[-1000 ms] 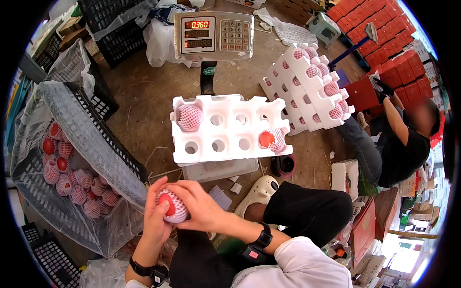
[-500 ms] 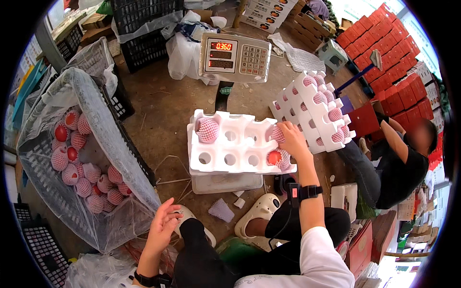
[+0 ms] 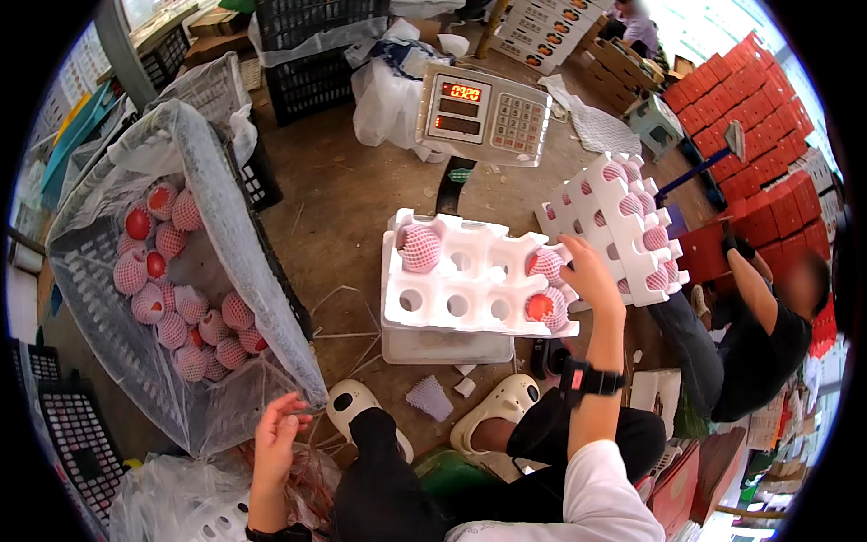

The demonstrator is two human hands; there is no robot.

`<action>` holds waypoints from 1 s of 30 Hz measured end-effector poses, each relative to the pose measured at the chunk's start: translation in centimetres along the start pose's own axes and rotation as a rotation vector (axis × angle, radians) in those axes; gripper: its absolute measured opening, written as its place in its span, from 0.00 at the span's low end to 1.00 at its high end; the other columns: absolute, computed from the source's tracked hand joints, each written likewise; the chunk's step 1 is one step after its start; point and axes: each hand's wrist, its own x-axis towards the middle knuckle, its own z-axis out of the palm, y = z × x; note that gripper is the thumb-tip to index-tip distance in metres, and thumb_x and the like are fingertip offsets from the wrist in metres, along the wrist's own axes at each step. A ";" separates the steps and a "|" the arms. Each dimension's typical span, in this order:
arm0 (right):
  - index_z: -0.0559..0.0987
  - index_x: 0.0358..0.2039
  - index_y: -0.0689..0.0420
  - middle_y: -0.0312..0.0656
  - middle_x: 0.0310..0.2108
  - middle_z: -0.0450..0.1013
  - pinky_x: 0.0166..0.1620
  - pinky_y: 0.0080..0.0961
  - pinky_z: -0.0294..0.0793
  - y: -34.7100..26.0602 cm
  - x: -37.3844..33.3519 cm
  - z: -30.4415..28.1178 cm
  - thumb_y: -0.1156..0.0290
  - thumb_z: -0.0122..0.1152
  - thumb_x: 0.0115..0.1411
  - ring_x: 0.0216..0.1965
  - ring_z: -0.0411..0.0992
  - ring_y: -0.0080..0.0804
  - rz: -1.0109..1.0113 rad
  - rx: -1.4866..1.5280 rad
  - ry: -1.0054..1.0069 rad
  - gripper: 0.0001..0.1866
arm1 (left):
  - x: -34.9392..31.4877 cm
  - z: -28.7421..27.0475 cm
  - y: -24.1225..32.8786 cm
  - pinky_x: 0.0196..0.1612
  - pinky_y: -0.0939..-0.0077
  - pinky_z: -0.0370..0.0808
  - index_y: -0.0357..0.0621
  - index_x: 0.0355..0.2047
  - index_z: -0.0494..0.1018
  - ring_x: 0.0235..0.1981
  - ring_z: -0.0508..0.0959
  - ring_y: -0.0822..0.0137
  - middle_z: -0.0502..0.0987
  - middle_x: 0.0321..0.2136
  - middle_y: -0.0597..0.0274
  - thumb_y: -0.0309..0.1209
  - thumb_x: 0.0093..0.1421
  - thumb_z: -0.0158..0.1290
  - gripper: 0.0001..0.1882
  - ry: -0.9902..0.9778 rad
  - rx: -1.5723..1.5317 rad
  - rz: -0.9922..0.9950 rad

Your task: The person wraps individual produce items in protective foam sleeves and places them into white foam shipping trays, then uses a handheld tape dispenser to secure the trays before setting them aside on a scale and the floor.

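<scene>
A white foam tray (image 3: 452,303) with round hollows sits on a platform scale (image 3: 449,346) in front of me. Three red round fruits in pink foam nets lie in it: one netted fruit (image 3: 420,248) at the far left, another (image 3: 545,264) at the far right, and a third (image 3: 547,309) at the near right. My right hand (image 3: 593,274) is at the tray's far right corner, its fingers open beside the fruit there. Off the tray, my left hand (image 3: 276,444) hovers near the crate's near corner, open and holding nothing.
A plastic-lined crate (image 3: 194,135) on the left holds several netted fruits (image 3: 172,298). The scale's lit display (image 3: 483,113) stands beyond the tray. Filled foam trays (image 3: 619,230) are stacked at right, near a seated person (image 3: 768,325) and red boxes (image 3: 741,108).
My right hand has let go of the far-right fruit and drawn slightly back from it. The scale's reading has changed. My left hand is slightly lower, and the view has shifted left.
</scene>
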 end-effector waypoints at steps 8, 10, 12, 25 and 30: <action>0.80 0.32 0.62 0.44 0.28 0.75 0.35 0.26 0.72 -11.8 -7.7 5.8 0.81 0.61 0.53 0.29 0.73 0.36 -0.261 0.415 0.480 0.05 | 0.0 -2.9 1.5 0.50 0.73 0.72 0.39 0.52 0.69 0.44 0.75 0.69 0.75 0.43 0.59 0.28 0.64 0.48 0.16 0.119 0.178 0.114; 0.80 0.30 0.61 0.41 0.24 0.75 0.30 0.24 0.71 -14.8 -10.0 8.2 0.77 0.56 0.59 0.25 0.74 0.31 -0.258 0.542 0.342 0.05 | 0.0 -3.8 2.0 0.51 0.72 0.71 0.39 0.51 0.69 0.45 0.76 0.66 0.76 0.43 0.57 0.29 0.63 0.50 0.16 0.107 0.412 0.156; 0.79 0.29 0.61 0.41 0.23 0.75 0.29 0.24 0.69 -16.9 -11.9 10.2 0.77 0.57 0.59 0.24 0.73 0.31 -0.380 0.620 0.254 0.04 | 0.4 -5.6 2.6 0.50 0.70 0.71 0.40 0.50 0.70 0.45 0.77 0.61 0.77 0.43 0.54 0.32 0.61 0.53 0.18 0.156 0.609 0.213; 0.81 0.30 0.59 0.41 0.24 0.75 0.28 0.26 0.68 -18.6 -12.8 11.4 0.75 0.63 0.55 0.24 0.71 0.35 -0.280 0.695 -0.005 0.03 | 16.6 -20.9 6.8 0.35 0.57 0.78 0.62 0.55 0.67 0.40 0.73 0.45 0.63 0.54 0.51 0.28 0.46 0.60 0.33 0.756 1.792 0.210; 0.82 0.31 0.59 0.43 0.25 0.75 0.30 0.27 0.70 -20.1 -13.0 12.5 0.77 0.62 0.54 0.26 0.73 0.36 -0.328 0.804 -0.142 0.04 | 15.7 -20.7 5.9 0.36 0.56 0.78 0.62 0.55 0.67 0.41 0.72 0.42 0.63 0.52 0.50 0.27 0.46 0.60 0.33 0.773 1.667 0.212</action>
